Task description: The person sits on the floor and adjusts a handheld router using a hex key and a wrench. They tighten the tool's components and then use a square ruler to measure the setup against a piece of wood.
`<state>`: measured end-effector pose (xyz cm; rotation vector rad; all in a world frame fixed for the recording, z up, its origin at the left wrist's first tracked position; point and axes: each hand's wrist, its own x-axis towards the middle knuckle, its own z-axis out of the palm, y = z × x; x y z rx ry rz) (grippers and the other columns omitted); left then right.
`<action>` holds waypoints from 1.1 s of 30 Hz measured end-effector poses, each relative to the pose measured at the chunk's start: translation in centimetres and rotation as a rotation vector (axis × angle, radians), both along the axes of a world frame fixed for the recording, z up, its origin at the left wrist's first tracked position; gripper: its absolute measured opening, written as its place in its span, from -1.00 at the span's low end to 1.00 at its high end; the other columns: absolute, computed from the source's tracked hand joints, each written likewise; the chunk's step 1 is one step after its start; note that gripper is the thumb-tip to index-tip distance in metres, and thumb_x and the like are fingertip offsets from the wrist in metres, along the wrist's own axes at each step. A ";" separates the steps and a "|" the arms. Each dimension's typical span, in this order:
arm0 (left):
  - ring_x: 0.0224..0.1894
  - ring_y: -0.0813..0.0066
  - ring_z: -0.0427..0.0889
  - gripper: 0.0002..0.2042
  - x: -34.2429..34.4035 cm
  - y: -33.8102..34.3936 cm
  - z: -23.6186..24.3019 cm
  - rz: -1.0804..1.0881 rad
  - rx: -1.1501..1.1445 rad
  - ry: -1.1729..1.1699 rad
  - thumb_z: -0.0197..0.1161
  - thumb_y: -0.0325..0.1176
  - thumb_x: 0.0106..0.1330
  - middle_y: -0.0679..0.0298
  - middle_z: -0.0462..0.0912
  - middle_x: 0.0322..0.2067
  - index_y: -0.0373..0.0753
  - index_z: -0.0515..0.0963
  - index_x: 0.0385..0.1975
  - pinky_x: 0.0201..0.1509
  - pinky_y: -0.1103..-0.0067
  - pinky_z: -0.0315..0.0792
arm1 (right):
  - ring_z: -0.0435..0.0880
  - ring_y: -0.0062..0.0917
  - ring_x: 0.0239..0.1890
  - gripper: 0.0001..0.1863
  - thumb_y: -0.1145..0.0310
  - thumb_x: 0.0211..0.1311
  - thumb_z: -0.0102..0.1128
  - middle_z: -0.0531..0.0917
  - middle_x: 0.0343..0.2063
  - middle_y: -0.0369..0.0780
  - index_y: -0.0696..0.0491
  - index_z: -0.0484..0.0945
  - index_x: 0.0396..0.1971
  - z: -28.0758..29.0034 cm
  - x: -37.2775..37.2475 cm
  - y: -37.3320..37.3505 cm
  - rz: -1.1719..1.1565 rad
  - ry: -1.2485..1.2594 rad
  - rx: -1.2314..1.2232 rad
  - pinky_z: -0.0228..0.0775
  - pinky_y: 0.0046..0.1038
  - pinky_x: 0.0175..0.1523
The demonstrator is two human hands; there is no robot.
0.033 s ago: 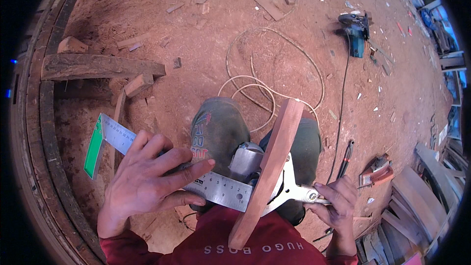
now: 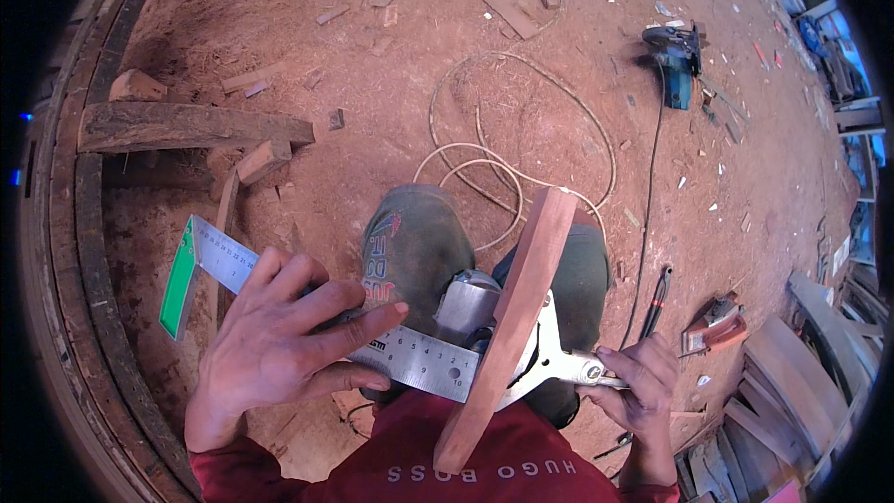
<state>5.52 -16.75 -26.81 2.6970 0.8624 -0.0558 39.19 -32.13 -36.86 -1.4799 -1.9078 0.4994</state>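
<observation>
My left hand (image 2: 289, 335) is closed round the steel blade of a try square (image 2: 433, 365), whose green handle (image 2: 180, 279) sticks out beyond my wrist on the left. The blade's far end meets the side of a reddish wooden bar (image 2: 512, 326), which slants across my lap. Behind and beside the bar is a pale metal frame (image 2: 549, 354) with a bolt, along with a silvery metal housing (image 2: 468, 305); the bar hides part of both. At the frame's right end, my right hand (image 2: 643, 377) grips a small metal lever (image 2: 610, 381) between thumb and fingers.
A teal circular saw (image 2: 680, 70) lies on the dusty floor at the far right. Pale cable (image 2: 521, 56) loops ahead of my knees. To the right are red-handled pliers (image 2: 657, 303) and an orange-brown tool (image 2: 715, 326). Timber beams (image 2: 196, 126) stand left; planks (image 2: 792, 373) pile up right.
</observation>
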 end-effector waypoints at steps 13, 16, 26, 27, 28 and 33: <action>-0.31 0.35 0.40 -0.36 -0.1 0.1 0.1 -0.009 -0.011 0.012 0.33 0.16 -0.16 0.44 0.54 -0.31 0.02 0.67 0.00 -0.23 0.41 0.22 | 0.51 -0.51 -0.58 -0.50 0.14 -0.23 0.59 0.58 -0.60 -0.33 0.07 0.68 -0.24 -0.2 -0.1 -0.2 -0.004 0.028 -0.016 0.22 -0.46 -0.45; -0.31 0.34 0.40 -0.36 -0.2 0.1 -0.1 -0.014 -0.018 0.005 0.33 0.16 -0.16 0.44 0.54 -0.31 0.03 0.67 0.01 -0.23 0.40 0.22 | 0.51 -0.52 -0.58 -0.50 0.13 -0.23 0.59 0.57 -0.61 -0.33 0.07 0.69 -0.25 -0.2 -0.1 -0.1 -0.006 0.026 -0.009 0.22 -0.46 -0.45; -0.25 0.40 0.39 -0.39 -0.3 0.1 0.4 -0.012 -0.053 0.059 0.39 0.10 -0.09 0.46 0.51 -0.24 0.03 0.64 0.04 -0.16 0.45 0.22 | 0.50 -0.54 -0.60 -0.51 0.11 -0.24 0.59 0.55 -0.64 -0.35 0.07 0.70 -0.28 -0.2 -0.1 -0.1 -0.008 0.011 -0.007 0.19 -0.45 -0.45; -0.25 0.40 0.39 -0.39 -0.2 0.1 0.5 -0.010 -0.054 0.062 0.39 0.09 -0.09 0.46 0.51 -0.24 0.03 0.64 0.04 -0.16 0.45 0.22 | 0.50 -0.54 -0.59 -0.51 0.11 -0.24 0.59 0.55 -0.64 -0.35 0.07 0.70 -0.28 -0.2 -0.1 -0.1 -0.009 0.013 -0.004 0.19 -0.46 -0.45; -0.25 0.40 0.39 -0.39 -0.2 0.1 0.5 -0.009 -0.055 0.064 0.39 0.09 -0.09 0.46 0.51 -0.24 0.03 0.64 0.04 -0.16 0.45 0.22 | 0.50 -0.54 -0.59 -0.51 0.11 -0.24 0.59 0.55 -0.64 -0.35 0.07 0.70 -0.28 -0.2 -0.1 0.0 -0.009 0.015 -0.001 0.19 -0.46 -0.45; -0.27 0.38 0.39 -0.39 -0.3 0.0 0.4 -0.005 -0.056 0.049 0.37 0.12 -0.11 0.45 0.52 -0.27 0.02 0.66 0.02 -0.18 0.44 0.22 | 0.50 -0.53 -0.59 -0.51 0.12 -0.24 0.59 0.55 -0.63 -0.35 0.07 0.70 -0.27 0.0 -0.2 0.0 -0.012 0.019 -0.013 0.19 -0.46 -0.45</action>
